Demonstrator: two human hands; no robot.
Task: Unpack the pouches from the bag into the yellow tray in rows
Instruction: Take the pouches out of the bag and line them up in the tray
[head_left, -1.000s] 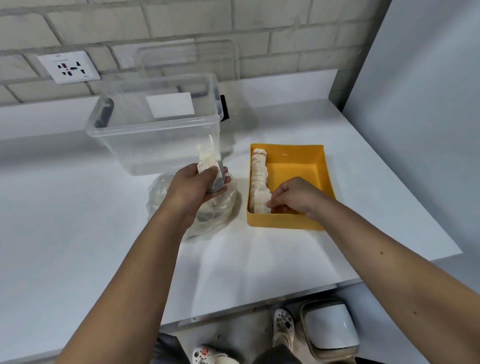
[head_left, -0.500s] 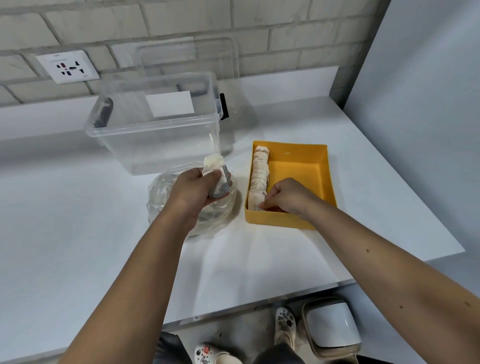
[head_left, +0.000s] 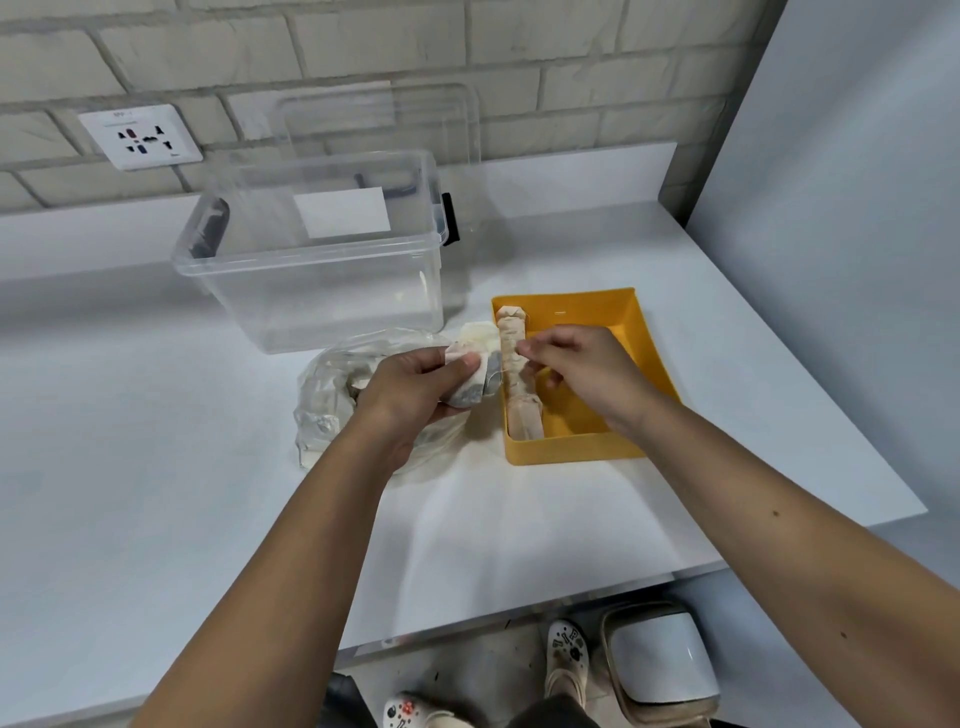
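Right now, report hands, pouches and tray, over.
Left hand grips a bundle of pouches above the bag. Right hand pinches a thread from it. One row lies in the yellow tray, along its left wall. Clear tub behind, not blocking.

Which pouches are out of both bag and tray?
The small bunch gripped in the left hand; the rest lie in the bag or in a row along the left wall of the yellow tray.

Plain workroom: brick wall (head_left: 519, 52), white worktable (head_left: 156, 493)
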